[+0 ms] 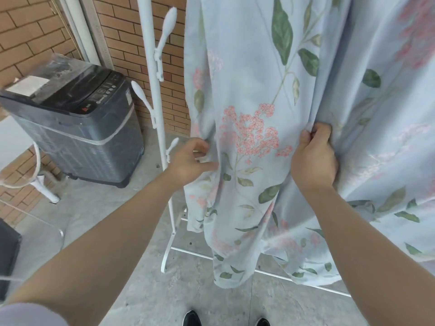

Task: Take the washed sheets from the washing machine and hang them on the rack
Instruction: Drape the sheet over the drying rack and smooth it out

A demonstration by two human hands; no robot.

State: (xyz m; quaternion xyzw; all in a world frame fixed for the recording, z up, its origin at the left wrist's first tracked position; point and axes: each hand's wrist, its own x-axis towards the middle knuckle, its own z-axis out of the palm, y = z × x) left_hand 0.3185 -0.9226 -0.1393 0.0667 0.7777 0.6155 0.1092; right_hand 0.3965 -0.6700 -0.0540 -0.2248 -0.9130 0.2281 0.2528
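A pale blue sheet (pixel 249 74) printed with pink flowers and green leaves hangs down from above on a white rack (pixel 153 90). Its lower hem ends just above the concrete floor. My left hand (pixel 190 158) pinches a fold at the sheet's left edge, at mid-height. My right hand (pixel 313 158) grips a bunched vertical fold further right, with the fingers curled into the cloth. The top of the rack and the sheet's upper edge lie outside the frame.
A dark grey top-loading washing machine (pixel 77 123), lid shut, stands at the left against a brick wall (pixel 122 27). The rack's white base bars (pixel 188 251) cross the floor under the sheet. My shoes (pixel 193 318) show at the bottom edge. A white chair leg (pixel 44 187) stands at far left.
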